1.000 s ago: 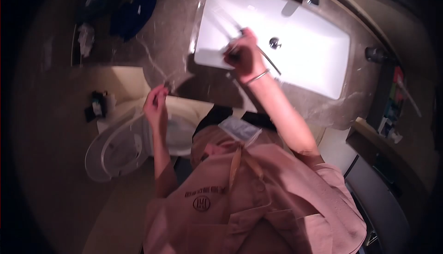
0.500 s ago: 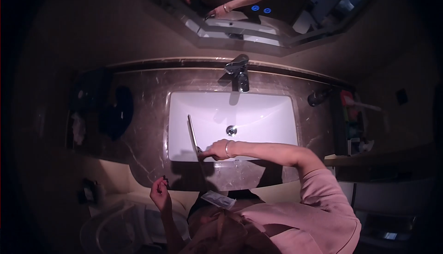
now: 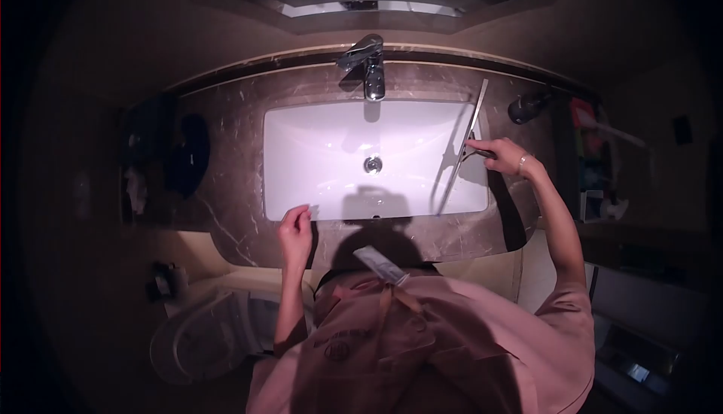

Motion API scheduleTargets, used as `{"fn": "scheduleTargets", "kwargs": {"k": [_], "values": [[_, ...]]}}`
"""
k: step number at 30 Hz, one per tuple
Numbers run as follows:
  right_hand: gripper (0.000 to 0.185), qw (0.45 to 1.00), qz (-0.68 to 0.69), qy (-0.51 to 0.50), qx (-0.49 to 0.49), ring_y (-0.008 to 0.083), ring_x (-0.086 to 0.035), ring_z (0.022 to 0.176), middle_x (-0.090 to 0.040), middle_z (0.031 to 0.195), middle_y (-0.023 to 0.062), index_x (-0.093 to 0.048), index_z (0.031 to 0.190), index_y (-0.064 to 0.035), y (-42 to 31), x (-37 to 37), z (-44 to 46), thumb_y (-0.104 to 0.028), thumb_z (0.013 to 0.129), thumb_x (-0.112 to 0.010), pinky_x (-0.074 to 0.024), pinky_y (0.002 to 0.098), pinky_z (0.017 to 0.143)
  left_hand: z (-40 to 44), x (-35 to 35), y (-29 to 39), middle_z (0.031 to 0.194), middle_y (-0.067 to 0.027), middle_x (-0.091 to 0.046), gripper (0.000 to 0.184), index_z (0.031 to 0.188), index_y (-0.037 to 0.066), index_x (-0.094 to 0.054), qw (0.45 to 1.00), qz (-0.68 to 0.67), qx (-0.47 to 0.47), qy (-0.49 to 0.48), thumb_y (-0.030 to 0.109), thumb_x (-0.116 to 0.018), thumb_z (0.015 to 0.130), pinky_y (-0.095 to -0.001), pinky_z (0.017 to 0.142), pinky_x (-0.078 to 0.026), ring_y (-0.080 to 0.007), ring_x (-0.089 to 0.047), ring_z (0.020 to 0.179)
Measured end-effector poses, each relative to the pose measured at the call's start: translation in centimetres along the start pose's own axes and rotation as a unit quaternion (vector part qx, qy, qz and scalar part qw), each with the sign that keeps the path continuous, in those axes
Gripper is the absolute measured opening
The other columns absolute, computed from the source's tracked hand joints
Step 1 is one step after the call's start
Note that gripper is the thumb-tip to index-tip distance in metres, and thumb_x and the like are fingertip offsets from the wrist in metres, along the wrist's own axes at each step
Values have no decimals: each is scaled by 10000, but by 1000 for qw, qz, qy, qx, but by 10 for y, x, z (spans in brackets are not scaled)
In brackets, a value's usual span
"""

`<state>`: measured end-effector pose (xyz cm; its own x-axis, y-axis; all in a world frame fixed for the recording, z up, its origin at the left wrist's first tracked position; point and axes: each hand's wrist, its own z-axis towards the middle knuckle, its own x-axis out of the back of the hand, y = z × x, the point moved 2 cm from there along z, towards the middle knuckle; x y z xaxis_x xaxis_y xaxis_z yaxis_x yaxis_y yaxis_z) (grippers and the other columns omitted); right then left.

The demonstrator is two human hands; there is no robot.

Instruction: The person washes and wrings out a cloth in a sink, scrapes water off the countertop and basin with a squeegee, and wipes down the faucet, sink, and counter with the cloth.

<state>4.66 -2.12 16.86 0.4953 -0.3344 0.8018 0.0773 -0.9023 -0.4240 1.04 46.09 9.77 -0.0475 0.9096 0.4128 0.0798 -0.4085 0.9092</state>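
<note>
My right hand is closed round the dark handle of a squeegee, with the index finger stretched along it. The squeegee's long thin blade slants over the right side of the white sink. Near the sink's front left edge is my left hand, its fingers curled together; whether anything small is between them is hidden. A chrome faucet stands behind the sink, and the round drain shows at its middle.
A dark bottle stands right of the sink, beside a tray with a red item. Dark blue cloth lies on the left of the marble counter. A clear tub sits below left. A mirror is behind.
My right hand has carried the squeegee from the sink's left side to its right side. My left hand has moved right, up to the sink's front edge. The view has shifted too.
</note>
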Motion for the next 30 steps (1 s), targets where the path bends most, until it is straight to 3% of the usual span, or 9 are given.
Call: {"fn": "scheduleTargets", "kwargs": {"k": [4,12,16,19,22,23,24,26,30], "values": [[631,926,365,71,-65,68,-430,459,-591,861,18,-354,1400,-219,-15,-26,-2,-62,828,-569,-398,237,406,18,-34,43,822,-94,-649,163,970,-15,-640,996,42,-54,-52,9,-520,861,-243,689,-480,-129,-607,748],[569,835,517,155,-109,39,-357,444,-413,601,-43,-343,1400,-176,-55,-43,33,-67,876,-535,-301,213,361,8,-45,53,835,-124,-646,154,964,-21,-633,998,39,-33,-45,22,-531,856,-258,669,-489,-162,-623,746],[575,846,443,295,26,124,-536,766,-573,920,57,-353,1397,-137,-40,-51,18,-110,863,-565,-450,260,648,-9,-43,23,833,-80,-643,159,979,-18,-635,999,3,31,-32,61,-535,884,-244,677,-475,-107,-569,739],[573,847,399,351,-24,204,-411,1261,-419,1379,154,-372,1354,-4,-63,-12,-57,-45,828,-595,-302,281,1039,-13,-40,14,806,-58,-621,177,1015,-39,-615,999,-6,22,-47,34,-509,892,-234,700,-465,-105,-559,734],[645,753,408,515,-30,192,-532,1107,-396,1398,147,-303,1398,-20,-56,8,-128,-65,836,-616,-439,282,899,-6,-38,5,801,-53,-615,183,1023,-32,-614,995,-9,41,-90,27,-496,896,-235,703,-463,-103,-555,745],[656,713,445,535,-89,83,-570,741,-466,1337,117,-284,1411,-43,-51,20,-159,-66,842,-609,-461,203,561,-1,-42,9,804,-56,-614,182,1021,-32,-615,995,5,31,-94,27,-495,897,-236,703,-463,-105,-554,744],[630,657,447,593,-127,6,-426,521,-595,1105,71,-305,1400,-40,-46,32,-182,-67,845,-601,-305,163,384,3,-45,11,806,-59,-613,182,1018,-31,-616,994,18,22,-101,28,-493,897,-237,703,-463,-107,-554,744],[630,589,395,696,-114,32,-423,489,-533,723,11,-283,1413,-64,-13,56,-227,-87,854,-573,-315,181,376,8,-50,18,812,-66,-612,183,1015,-30,-617,993,36,5,-116,26,-489,896,-240,704,-464,-112,-558,745],[203,368,493,787,-40,99,-457,587,-525,762,61,-515,1086,-21,123,119,-313,-94,899,-484,-406,234,497,21,-66,39,829,-88,-621,188,1011,-31,-618,987,59,-39,-145,15,-485,886,-254,711,-474,-140,-589,763]]}}
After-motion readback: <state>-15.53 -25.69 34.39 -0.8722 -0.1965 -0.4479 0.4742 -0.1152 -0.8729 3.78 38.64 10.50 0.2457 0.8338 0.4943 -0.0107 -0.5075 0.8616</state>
